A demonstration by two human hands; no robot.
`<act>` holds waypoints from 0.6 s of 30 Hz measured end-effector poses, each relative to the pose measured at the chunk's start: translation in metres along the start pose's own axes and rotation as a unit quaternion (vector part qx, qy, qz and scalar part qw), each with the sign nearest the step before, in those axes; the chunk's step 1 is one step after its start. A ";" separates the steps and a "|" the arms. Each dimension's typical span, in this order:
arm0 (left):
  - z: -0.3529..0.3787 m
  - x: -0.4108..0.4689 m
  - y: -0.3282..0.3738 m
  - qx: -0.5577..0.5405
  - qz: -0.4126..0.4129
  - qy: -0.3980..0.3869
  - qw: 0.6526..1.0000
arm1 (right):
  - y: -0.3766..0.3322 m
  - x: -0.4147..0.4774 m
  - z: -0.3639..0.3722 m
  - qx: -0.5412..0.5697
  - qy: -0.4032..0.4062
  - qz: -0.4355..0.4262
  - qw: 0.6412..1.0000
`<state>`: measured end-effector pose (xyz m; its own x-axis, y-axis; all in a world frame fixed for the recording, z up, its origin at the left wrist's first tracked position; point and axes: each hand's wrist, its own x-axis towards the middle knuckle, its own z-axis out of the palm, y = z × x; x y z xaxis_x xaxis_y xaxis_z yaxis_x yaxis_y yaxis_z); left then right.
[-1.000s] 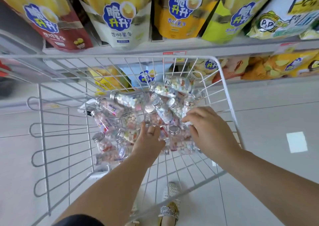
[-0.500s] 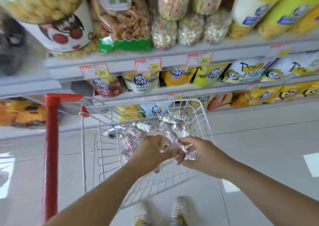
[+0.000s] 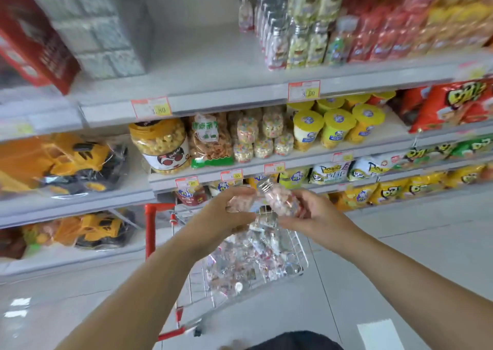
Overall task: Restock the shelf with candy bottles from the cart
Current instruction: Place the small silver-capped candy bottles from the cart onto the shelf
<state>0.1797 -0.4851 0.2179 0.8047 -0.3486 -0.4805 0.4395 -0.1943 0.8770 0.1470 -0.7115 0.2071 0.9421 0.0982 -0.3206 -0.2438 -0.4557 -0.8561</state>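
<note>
Clear candy bottles (image 3: 280, 198) in left grip (image 3: 226, 213), right grip (image 3: 314, 213).

Single view, worn on your head, wide-angle, straight lines bowed at the edges. It faces forward and slightly down at the grey metal store shelves (image 3: 213, 101), close. Your left hand (image 3: 226, 212) and right hand (image 3: 313, 214), gripping clear plastic candy bottles (image 3: 280, 200), sit near centre, white wire cart (image 3: 300, 253) directly beneath them.

Above cart (image 3: 300, 248), left hand (image 3: 222, 216) grips candy bottle (image 3: 241, 201); right hand (image 3: 313, 214) grips second bottle (image 3: 281, 200).
</note>
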 end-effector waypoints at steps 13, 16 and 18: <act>-0.093 0.006 0.162 0.023 0.154 0.053 0.986 | -0.163 0.107 -0.016 0.082 0.172 -0.096 0.977; -0.110 0.031 0.183 -0.025 0.175 0.065 0.982 | -0.177 0.143 -0.014 0.080 0.198 -0.101 0.972; -0.120 0.053 0.193 -0.043 0.176 0.089 0.979 | -0.184 0.162 -0.013 0.054 0.217 -0.100 0.970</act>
<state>0.3554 -0.4308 0.3620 0.9658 -0.2140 -0.1465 0.1478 -0.0099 0.9890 0.3477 -0.6236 0.3177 0.9756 -0.2165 0.0369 -0.0468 -0.3688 -0.9283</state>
